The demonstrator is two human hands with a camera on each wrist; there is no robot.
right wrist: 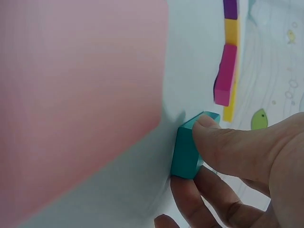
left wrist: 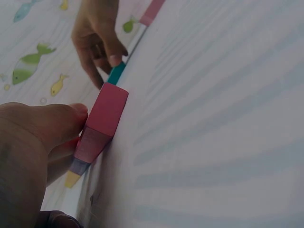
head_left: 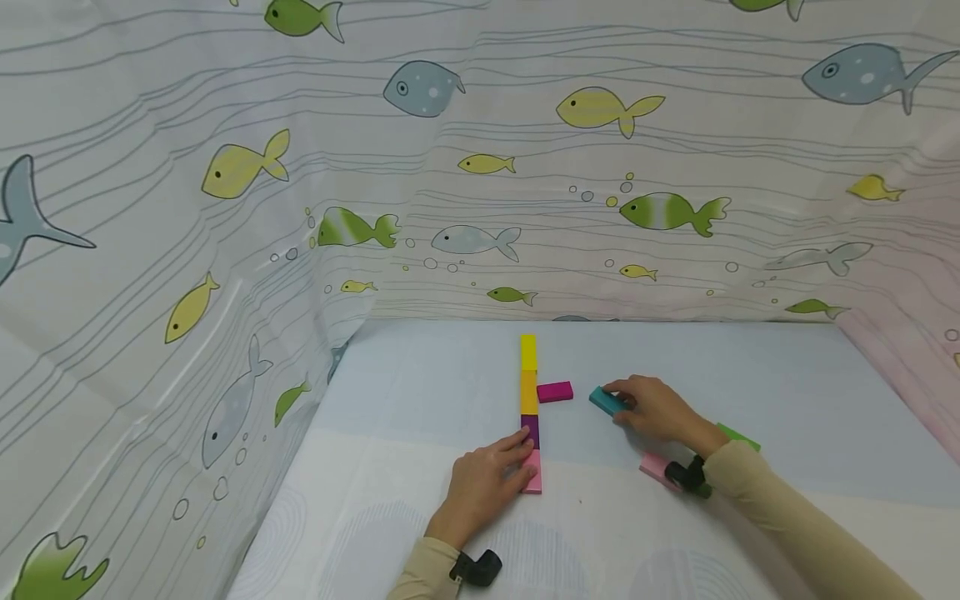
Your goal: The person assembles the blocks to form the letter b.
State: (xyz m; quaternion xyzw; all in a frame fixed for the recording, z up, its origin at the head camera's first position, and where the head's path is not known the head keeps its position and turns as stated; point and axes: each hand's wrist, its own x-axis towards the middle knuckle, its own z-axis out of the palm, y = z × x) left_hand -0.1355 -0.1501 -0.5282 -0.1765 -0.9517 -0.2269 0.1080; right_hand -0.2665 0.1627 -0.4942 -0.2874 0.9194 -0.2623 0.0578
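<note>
A straight column of blocks runs away from me in the head view: a pink block nearest, then a purple block, an orange-yellow block and a yellow block. My left hand rests its fingers on the purple and pink blocks; its thumb touches the pink block in the left wrist view. A magenta block juts right from the orange-yellow one. Right of it, my right hand pinches a teal block between thumb and fingers, tilted at the table.
Beneath and beside my right wrist lie another pink block, a light green block and a dark green piece, partly hidden. The pale table meets a fish-printed curtain at the back and left.
</note>
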